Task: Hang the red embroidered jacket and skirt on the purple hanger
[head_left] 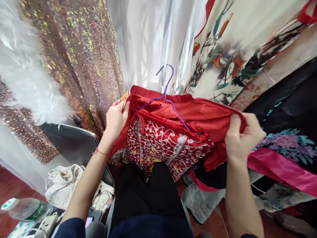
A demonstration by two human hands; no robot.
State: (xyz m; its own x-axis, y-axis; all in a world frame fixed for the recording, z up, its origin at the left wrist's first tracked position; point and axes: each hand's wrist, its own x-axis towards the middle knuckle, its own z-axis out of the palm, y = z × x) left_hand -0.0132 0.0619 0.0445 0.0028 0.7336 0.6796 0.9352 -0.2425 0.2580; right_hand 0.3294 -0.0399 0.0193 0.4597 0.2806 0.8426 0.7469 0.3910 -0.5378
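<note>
A red garment [198,115] with silver and gold embroidery [158,142] is stretched between my hands at waist height. My left hand [116,120] grips its left edge, a thin red string around that wrist. My right hand [241,137] pinches the red cloth at the right edge. A purple wire hanger [170,99] sits inside the garment, its hook poking up above the cloth. The embroidered part hangs down over my dark trousers.
A sequined gold-pink dress [79,59] and white feathery fabric [27,79] hang at left. A cream painted robe [247,43] and a black floral garment with pink trim [284,158] hang at right. A chair [71,142], a white bag [61,185], a water bottle [27,208] and a power strip [47,224] stand lower left.
</note>
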